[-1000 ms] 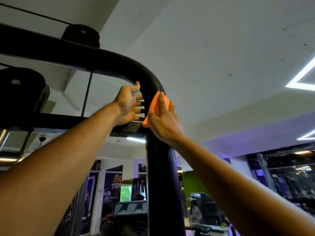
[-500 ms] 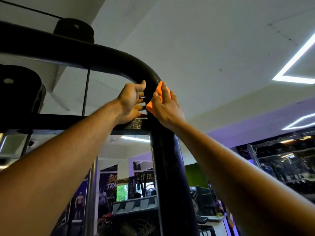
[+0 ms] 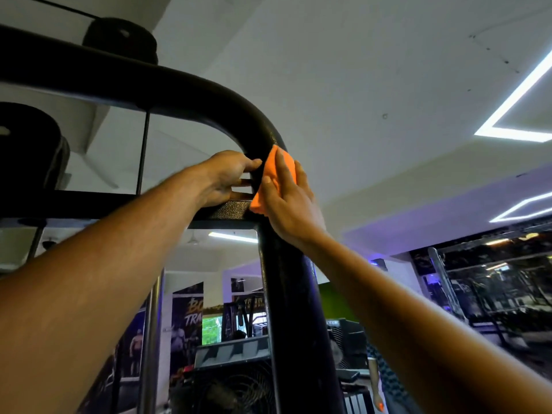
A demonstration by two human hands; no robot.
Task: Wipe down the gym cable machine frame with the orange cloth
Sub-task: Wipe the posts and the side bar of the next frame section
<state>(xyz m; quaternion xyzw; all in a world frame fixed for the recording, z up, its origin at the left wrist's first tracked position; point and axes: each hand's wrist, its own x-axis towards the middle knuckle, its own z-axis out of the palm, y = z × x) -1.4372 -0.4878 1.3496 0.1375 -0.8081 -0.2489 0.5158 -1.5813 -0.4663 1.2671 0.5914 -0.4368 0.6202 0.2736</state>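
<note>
Head view: right hand (image 3: pixel 286 204), fingers straight and together, presses the orange cloth (image 3: pixel 273 177) flat against the black frame (image 3: pixel 209 94) bend. At its nine o'clock, left hand (image 3: pixel 227 177) fingers curl round the frame.

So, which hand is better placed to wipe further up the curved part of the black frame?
The right hand, probably. It presses the orange cloth flat against the frame just below the bend. The left hand holds no cloth; its fingers only curl round the frame beside it.
</note>
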